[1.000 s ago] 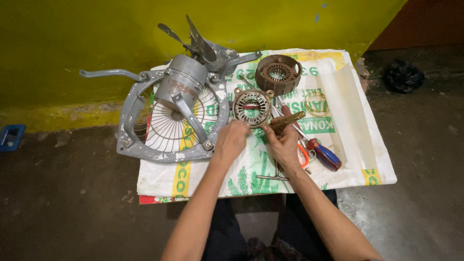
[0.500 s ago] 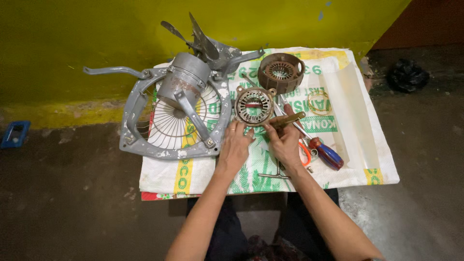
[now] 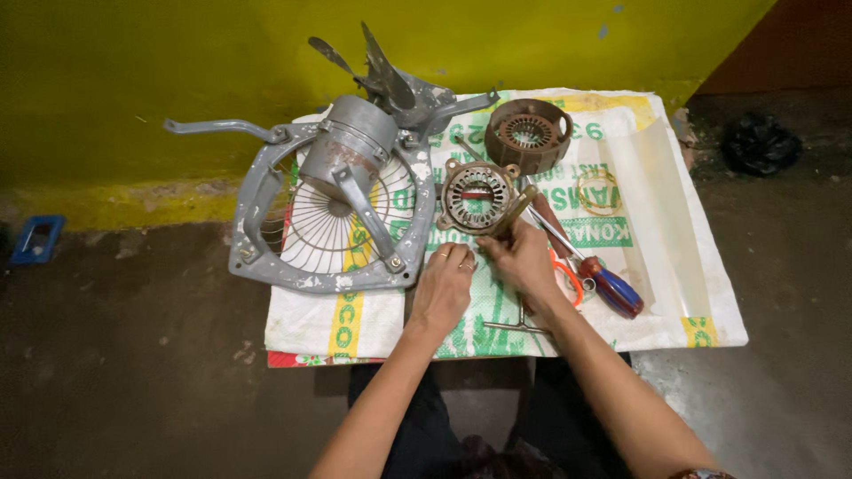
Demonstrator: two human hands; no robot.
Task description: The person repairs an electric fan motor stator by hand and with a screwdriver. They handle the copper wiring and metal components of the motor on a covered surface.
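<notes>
The woven sack covers the frame's middle, with bare floor open lower left. One fan guard frame overhangs the sack's left edge. Two round motor parts: one stator at centre, one brown housing above. The right hand, grip clamped on a wooden handle, touches the stator. The left hand lies just below, fingers curled, grip unclear.
</notes>
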